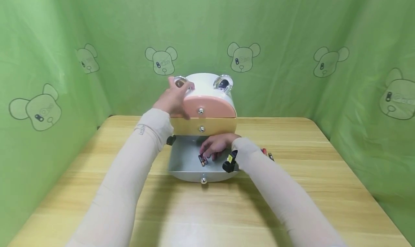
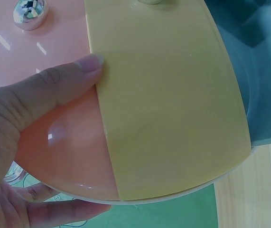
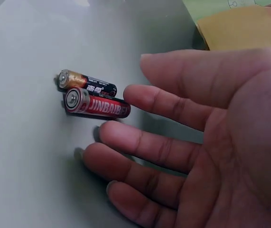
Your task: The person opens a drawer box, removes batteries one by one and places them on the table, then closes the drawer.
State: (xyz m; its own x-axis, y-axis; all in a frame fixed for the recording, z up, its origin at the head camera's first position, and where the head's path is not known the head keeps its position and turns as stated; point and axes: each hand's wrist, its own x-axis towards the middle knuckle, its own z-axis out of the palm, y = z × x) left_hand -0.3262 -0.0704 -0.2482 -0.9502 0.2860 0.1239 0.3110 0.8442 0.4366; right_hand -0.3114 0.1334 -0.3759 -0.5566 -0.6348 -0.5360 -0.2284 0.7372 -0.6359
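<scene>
A small drawer cabinet [image 1: 203, 83] has a white top, two silver-rimmed ears, a pink drawer [image 1: 214, 104] and a yellow drawer [image 1: 218, 124], both closed. Its lowest drawer, grey-blue [image 1: 183, 157], is pulled out. My left hand [image 1: 173, 99] grips the cabinet's upper left side, the thumb on the pink front and other fingers at the side by the ear. Inside the grey-blue drawer, a black-and-gold battery [image 3: 90, 84] and a red battery [image 3: 99, 104] lie side by side. Over the drawer floor, my right hand [image 3: 182, 137] has relaxed fingers, the index fingertip beside the red battery.
On the wooden table [image 1: 291, 196], a red item [image 1: 264, 151] and a dark battery-like item [image 1: 271, 156] lie right of the cabinet, partly behind my right sleeve. Green curtains [image 1: 201, 23] with printed bear faces surround the table.
</scene>
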